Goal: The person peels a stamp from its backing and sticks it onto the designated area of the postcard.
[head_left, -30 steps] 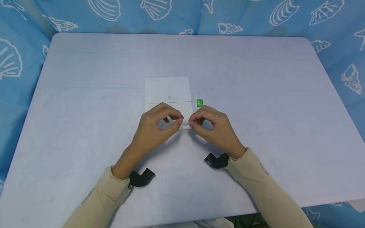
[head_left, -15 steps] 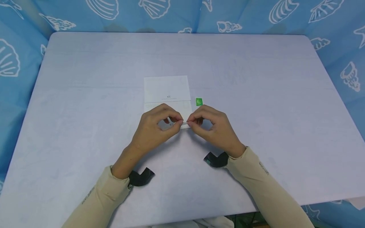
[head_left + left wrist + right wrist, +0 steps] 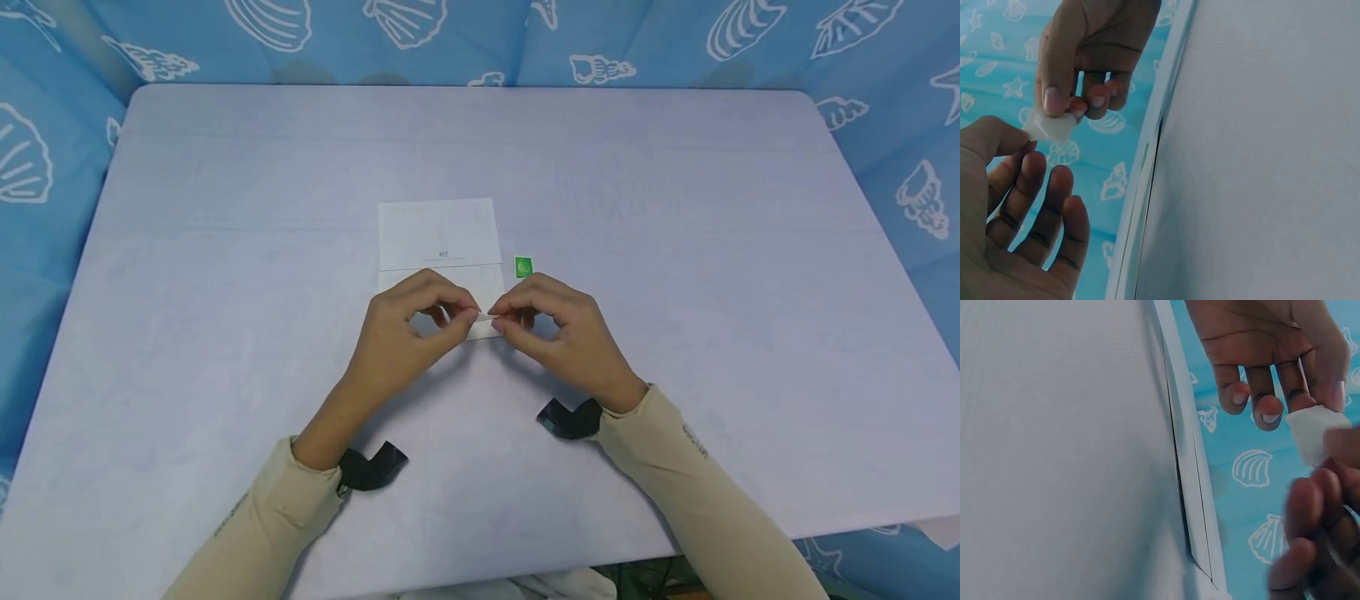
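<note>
In the head view my left hand (image 3: 416,329) and right hand (image 3: 562,337) meet fingertip to fingertip over the near part of a white creased sheet (image 3: 438,229). Between them they pinch a small, thin white piece of paper (image 3: 1050,127), one side each. Its ragged outline shows in the right wrist view, where the white piece (image 3: 1313,434) is partly covered by blurred fingers. Just beyond my right hand a small green square with a white border, like a stamp (image 3: 523,267), lies on the table.
A white cloth covers the table (image 3: 675,208). Blue fabric with white shell prints (image 3: 487,42) hangs around its back and sides. Black straps with protruding parts (image 3: 372,467) sit at both sleeve cuffs. The sheet's edge (image 3: 1147,156) crosses the left wrist view.
Both hands stay almost in place, with the left shifting slightly left. The white piece, seen broader a second ago, now looks like a thin sliver in the head view.
</note>
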